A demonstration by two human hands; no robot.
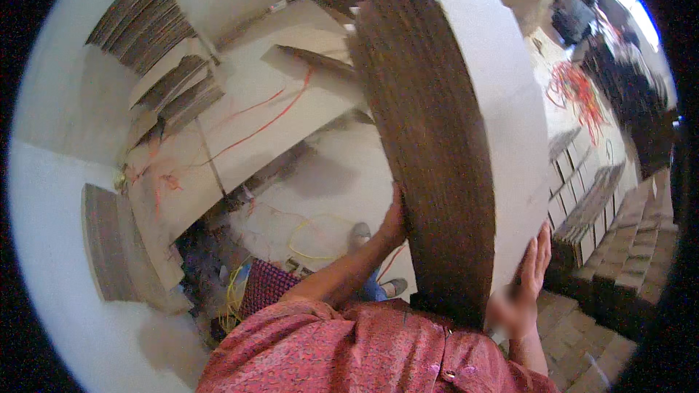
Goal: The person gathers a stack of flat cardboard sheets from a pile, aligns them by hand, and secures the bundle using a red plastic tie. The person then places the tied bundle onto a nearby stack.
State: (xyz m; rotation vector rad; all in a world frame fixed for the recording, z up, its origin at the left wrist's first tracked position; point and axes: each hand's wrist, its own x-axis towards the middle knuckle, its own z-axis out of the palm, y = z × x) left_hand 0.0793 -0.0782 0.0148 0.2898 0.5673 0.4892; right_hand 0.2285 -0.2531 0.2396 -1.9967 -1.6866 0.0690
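Note:
A tall stack of flat cardboard sheets (437,145) stands on edge against my front, its brown layered edges to the left and a pale outer sheet (510,102) to the right. My left hand (395,217) presses on the layered side, its fingers partly hidden by the stack. On the other side my right hand (526,276) lies along the pale face with its fingers stretched upward. Between them the two hands clasp the stack, whose lower end meets my red patterned shirt (328,349).
On the left, a low cardboard-covered surface (255,131) carries orange straps (273,125) and smaller cardboard stacks (182,87). More cardboard (113,244) leans by the wall. Yellow cord (295,240) trails on the floor near my feet. At right are tangled red straps (579,94) and cardboard bundles (626,240).

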